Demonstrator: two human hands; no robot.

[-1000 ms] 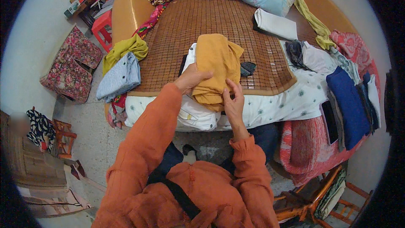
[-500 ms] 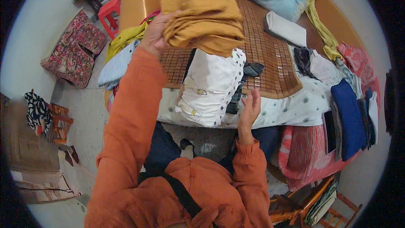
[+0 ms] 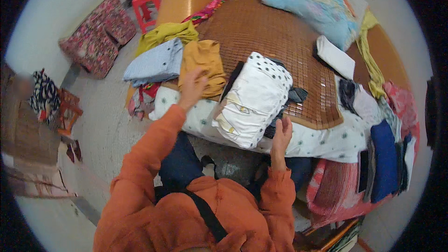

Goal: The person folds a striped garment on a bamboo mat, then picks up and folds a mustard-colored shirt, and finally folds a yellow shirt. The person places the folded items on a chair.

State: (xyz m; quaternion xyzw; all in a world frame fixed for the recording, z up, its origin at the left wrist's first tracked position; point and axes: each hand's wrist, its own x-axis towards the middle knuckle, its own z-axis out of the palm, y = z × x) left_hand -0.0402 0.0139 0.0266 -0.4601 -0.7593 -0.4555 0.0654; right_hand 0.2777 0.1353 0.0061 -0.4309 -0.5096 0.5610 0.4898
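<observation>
A folded mustard-yellow garment (image 3: 205, 60) lies on the bed beside a folded blue-and-white striped shirt (image 3: 156, 60). My left hand (image 3: 192, 88), fingers apart, is over the near edge of the mustard garment and holds nothing; whether it touches the cloth is unclear. To the right, a pile of folded white clothes (image 3: 254, 102), some with black dots, rests at the bed's near edge. Beside its right near corner my right hand (image 3: 282, 135) is held up, fingers stretched and empty. Dark cloth (image 3: 297, 95) sticks out from the pile's right side.
A brown bead mat (image 3: 252, 23) covers much of the bed. A light-blue quilt (image 3: 310, 4) is at the back, a folded white cloth (image 3: 335, 57) nearer. Navy folded clothes (image 3: 385, 158) hang or lie at the right edge. A red stool (image 3: 147, 7) stands far left.
My left hand has put the mustard garment down on the bed, left of the white pile, and let go. The view has shifted slightly. My right hand stays near the white pile.
</observation>
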